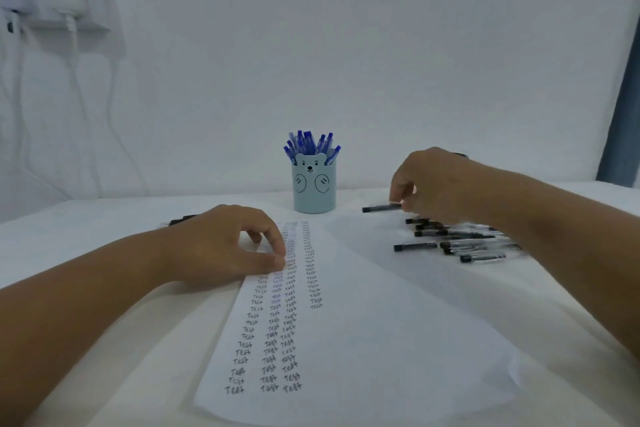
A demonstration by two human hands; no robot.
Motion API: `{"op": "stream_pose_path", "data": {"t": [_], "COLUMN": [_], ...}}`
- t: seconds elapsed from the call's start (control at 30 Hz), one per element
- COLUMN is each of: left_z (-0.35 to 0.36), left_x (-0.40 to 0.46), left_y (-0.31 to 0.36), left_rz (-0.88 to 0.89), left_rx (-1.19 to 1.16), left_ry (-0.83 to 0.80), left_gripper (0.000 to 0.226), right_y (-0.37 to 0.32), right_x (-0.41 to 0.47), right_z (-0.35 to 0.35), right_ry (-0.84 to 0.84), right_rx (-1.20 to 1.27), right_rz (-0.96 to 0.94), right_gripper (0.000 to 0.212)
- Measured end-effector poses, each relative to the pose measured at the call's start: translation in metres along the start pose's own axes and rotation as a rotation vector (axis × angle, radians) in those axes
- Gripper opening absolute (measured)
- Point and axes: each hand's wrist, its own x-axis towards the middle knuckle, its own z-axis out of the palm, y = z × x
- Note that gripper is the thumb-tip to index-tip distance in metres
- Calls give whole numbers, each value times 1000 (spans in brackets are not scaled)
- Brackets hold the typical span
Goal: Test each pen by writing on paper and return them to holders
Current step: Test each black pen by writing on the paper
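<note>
I am picking the next pen to test: my right hand (pixel 433 184), right of centre in the frame, has its fingers curled down onto a black-capped pen (pixel 382 208) that sticks out leftward from under them, pinched at its far end just above the loose pile of black pens (pixel 460 239) lying on the table (pixel 104 225) at mid right. My left hand (pixel 225 243), left of centre, holds nothing; its loosely bent fingertips press the top left part of the paper (pixel 363 340) to keep it from sliding. The sheet runs from centre to the bottom of the frame and carries four columns of "Test", the rightmost one stopping about halfway down. The blue bear-faced holder (pixel 314 189) stands behind the paper at centre, full of blue pens (pixel 308 144). Next, I judge, I must uncap this pen and bring its tip under that short column. My right fingertips are blurred, so the exact pinch is unclear, and a dark object (pixel 183 219) behind my left hand is mostly hidden.
</note>
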Motion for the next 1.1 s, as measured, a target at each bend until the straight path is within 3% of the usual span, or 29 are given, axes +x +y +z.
{"op": "stream_pose_path", "data": {"t": [0.2,0.33,0.57,0.83,0.97,1.1], "left_z": [0,-1,0,-3,-6,-13], "left_x": [0,2,2,1,2,5], "left_y": [0,1,3,3,-1,-18], "left_rz": [16,5,16,5,-1,-65], "left_rx": [-26,-39,-47,-69,-40,59], "left_ry": [12,-12,12,44,173,341], "left_gripper": [16,37,15,9,2,10], "right_y": [36,54,58,6,-26,-44], "right_x": [1,4,2,-3,-9,-15], "right_z": [-9,-16,-20,1,25,40], "right_ry": [-117,-94,-90,0,38,50], "right_rx": [-196,-181,-150,-166,-36,70], "right_rz": [91,148,206,-22,-180,-280], "right_gripper": [37,33,28,38,22,18]}}
